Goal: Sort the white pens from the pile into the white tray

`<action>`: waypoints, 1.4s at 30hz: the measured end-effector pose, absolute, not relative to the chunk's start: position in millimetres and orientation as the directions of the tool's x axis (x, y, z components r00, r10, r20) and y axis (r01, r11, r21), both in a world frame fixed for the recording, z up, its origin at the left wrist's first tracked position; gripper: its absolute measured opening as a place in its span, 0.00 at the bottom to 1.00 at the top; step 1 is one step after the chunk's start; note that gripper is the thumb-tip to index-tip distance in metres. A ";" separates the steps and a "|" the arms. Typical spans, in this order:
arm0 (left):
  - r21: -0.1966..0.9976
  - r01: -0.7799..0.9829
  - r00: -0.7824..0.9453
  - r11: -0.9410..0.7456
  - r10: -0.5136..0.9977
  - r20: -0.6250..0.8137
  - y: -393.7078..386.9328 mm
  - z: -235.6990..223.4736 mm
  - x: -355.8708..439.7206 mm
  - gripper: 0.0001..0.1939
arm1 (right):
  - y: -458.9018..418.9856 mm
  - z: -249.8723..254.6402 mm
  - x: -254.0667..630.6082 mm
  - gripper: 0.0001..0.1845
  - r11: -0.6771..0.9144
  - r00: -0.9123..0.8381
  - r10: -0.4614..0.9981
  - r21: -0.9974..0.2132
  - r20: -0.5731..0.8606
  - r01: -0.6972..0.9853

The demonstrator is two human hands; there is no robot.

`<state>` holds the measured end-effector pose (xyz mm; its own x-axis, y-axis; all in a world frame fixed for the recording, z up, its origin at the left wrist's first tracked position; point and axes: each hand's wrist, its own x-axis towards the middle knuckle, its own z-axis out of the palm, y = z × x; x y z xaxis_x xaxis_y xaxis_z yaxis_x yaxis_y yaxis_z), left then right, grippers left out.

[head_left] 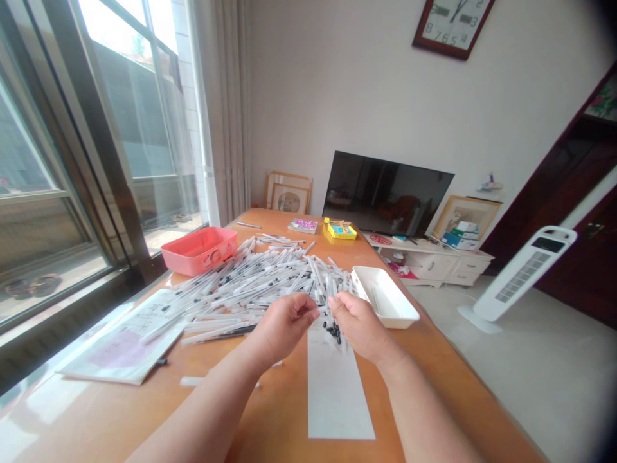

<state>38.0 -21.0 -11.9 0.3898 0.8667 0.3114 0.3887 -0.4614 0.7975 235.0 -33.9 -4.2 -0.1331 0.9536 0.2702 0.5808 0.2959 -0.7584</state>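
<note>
Above the near middle of the orange wooden tabletop (279,418), the left hand (282,328) and the right hand (359,326) hang close together, palms down. The left fingers (308,310) and right fingers (338,305) are curled inward, their tips almost meeting at the near edge of a loose heap of white plastic pens (255,283). Whether they grip anything cannot be told, as the hands hide what lies between them.

Just under the right hand, a cluster of small black pieces (333,332) lies on a long white paper strip (337,399), which runs toward the near edge of the tabletop. The heap spreads across the middle toward the far edge. A shallow white rectangular plastic tray (385,297) sits just right of the heap, and a coral-pink plastic tray (198,251) sits at its far left, by the window. Printed paper sheets (120,341) lie along the left edge. A yellow box (341,231) and a colourful booklet (303,226) rest near the far edge.
</note>
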 end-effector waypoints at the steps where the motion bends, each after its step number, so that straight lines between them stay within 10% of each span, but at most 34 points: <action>1: 0.776 0.403 0.380 -0.486 0.860 0.341 -22.0 -10.8 38.6 0.09 | -32.8 -5.3 234.7 0.23 0.289 -0.123 0.955 -0.754 0.270 0.590; 15: 0.712 0.441 0.486 -0.547 0.812 0.322 -24.8 -10.2 39.7 0.18 | -32.9 -6.0 232.7 0.22 0.326 -0.057 0.921 -0.681 0.386 0.655; 28: 0.503 0.589 0.442 -0.632 0.773 0.455 -26.6 -4.4 41.0 0.07 | -31.1 -7.1 228.6 0.22 0.182 0.002 0.978 -0.852 0.210 0.490; 42: 0.583 0.556 0.479 -0.592 0.802 0.358 -28.4 -1.3 41.3 0.17 | -31.6 -4.4 230.5 0.22 0.243 0.009 0.958 -0.830 0.286 0.501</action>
<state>41.3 -28.4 -1.3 0.4789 0.8017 0.3576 0.5564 -0.5923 0.5827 230.5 -31.6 -4.4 0.0095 0.9581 0.2863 0.5014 0.2431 -0.8304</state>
